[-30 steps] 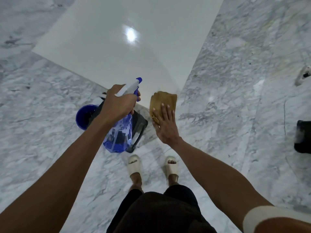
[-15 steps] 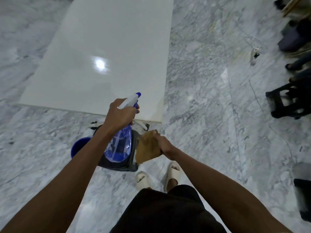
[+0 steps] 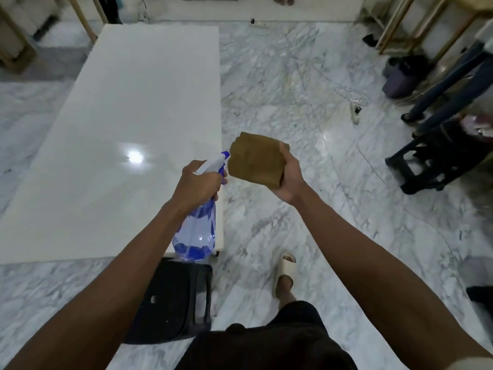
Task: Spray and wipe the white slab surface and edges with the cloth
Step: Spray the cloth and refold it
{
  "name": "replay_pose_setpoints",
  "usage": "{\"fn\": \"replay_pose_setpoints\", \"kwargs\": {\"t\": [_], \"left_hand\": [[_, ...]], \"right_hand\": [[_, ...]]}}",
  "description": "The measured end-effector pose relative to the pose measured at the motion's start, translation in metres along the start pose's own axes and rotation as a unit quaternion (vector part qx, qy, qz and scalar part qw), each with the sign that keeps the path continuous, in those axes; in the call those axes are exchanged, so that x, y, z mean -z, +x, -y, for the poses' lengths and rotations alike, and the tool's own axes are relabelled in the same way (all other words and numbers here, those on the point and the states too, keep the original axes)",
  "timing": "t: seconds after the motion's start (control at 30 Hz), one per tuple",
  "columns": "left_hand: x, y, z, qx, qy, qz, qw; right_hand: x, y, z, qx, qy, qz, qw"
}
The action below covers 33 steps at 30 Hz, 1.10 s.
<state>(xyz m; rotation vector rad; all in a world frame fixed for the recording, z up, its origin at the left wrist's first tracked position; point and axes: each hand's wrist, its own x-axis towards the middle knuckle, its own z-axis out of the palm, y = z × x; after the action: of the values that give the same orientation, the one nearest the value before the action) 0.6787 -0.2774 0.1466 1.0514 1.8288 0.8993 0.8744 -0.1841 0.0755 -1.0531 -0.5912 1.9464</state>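
- The person stands at the near right corner of the white slab (image 3: 128, 134), which lies flat on the marble floor (image 3: 293, 89) and runs away toward 11 o'clock from the hands.
- The left hand (image 3: 198, 186) is wrapped tight around the neck of the spray bottle (image 3: 196, 231); the blue nozzle points toward 1 o'clock, straight at the cloth.
- The right hand (image 3: 289, 177) pinches the folded brown cloth (image 3: 254, 160) along its right edge, thumb on the near side, and holds it up in the air, clear of the slab and just beside the nozzle.
- The step in hand looks like wetting the cloth, not the slab; no spray mist can be seen, and whether the trigger is squeezed cannot be told.
- The next move probably calls for a squeeze of the trigger, then bringing the cloth down toward 9 o'clock onto the slab's near corner and right edge.
- A black stool (image 3: 173, 300) sits at 6 o'clock below the bottle, so the feet need care when stepping.
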Motion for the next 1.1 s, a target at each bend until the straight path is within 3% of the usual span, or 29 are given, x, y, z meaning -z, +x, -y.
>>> {"fn": "replay_pose_setpoints", "kwargs": {"t": [0.23, 0.53, 0.8, 1.1], "left_hand": [[-0.066, 0.111, -0.076, -0.014, -0.017, -0.018, 1.0], [-0.136, 0.246, -0.16, 0.03, -0.032, -0.026, 0.999], [-0.145, 0.399, -0.198, 0.053, -0.05, -0.029, 0.997], [-0.113, 0.623, -0.263, 0.046, -0.038, -0.031, 0.998]], "right_hand": [[0.032, 0.099, 0.118, -0.007, 0.008, 0.021, 1.0], [0.058, 0.238, 0.226, -0.032, 0.006, 0.034, 0.999], [0.047, 0.392, 0.281, -0.044, -0.008, 0.031, 0.999], [-0.027, 0.605, 0.352, -0.044, 0.026, 0.007, 0.999]]}}
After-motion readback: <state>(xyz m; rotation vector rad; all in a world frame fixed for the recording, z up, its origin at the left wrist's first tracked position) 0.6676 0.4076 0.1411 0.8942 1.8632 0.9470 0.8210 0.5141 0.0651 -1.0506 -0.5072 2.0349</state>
